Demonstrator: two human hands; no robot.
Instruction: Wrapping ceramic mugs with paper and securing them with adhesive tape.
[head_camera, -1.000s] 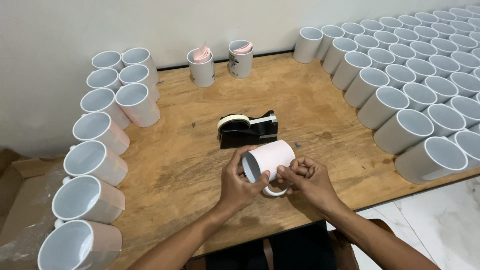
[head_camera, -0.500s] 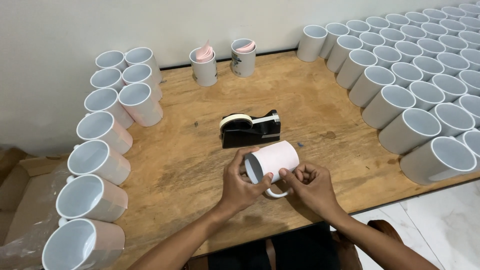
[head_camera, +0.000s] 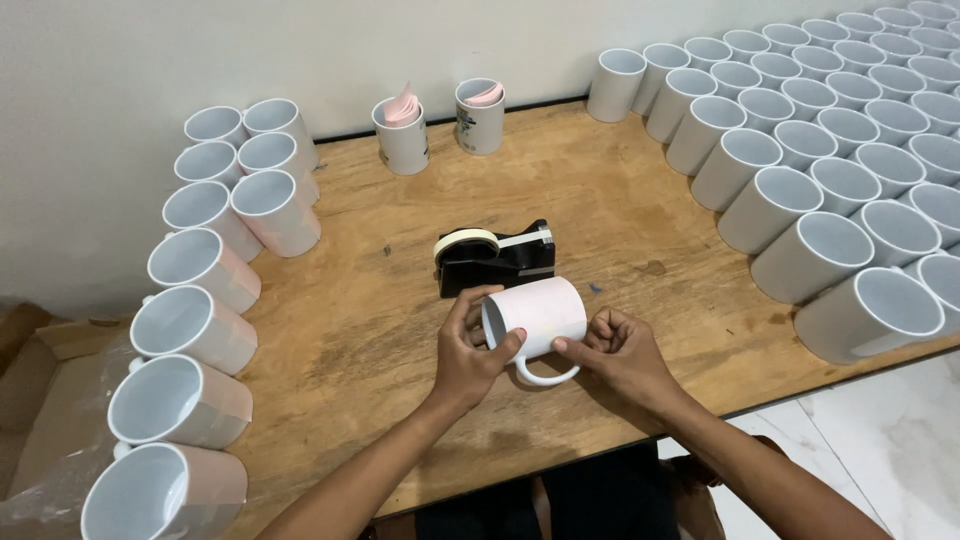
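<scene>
Near the front edge of the wooden desk (head_camera: 380, 340), a white mug (head_camera: 540, 315) is held on its side between both hands, its open mouth turned to the left and its handle pointing down toward the desk top. The left hand (head_camera: 470, 355) is closed on the rim of the mug, with the thumb hooked over the lower lip and the fingers curled over the top of the mouth. The right hand (head_camera: 625, 350) is pressed against the lower side of the mug next to the handle, its fingertips pinched against the wall there. Just behind the mug a black tape dispenser (head_camera: 497, 260) is set, carrying a roll of pale tape. Along the left edge a row of mugs (head_camera: 195, 330) is laid on their sides, several wrapped in pale pink sheets. At the right, many upright white mugs (head_camera: 820, 150) are packed in close rows. At the back, two upright mugs (head_camera: 440, 125) are filled with pink paper slips
</scene>
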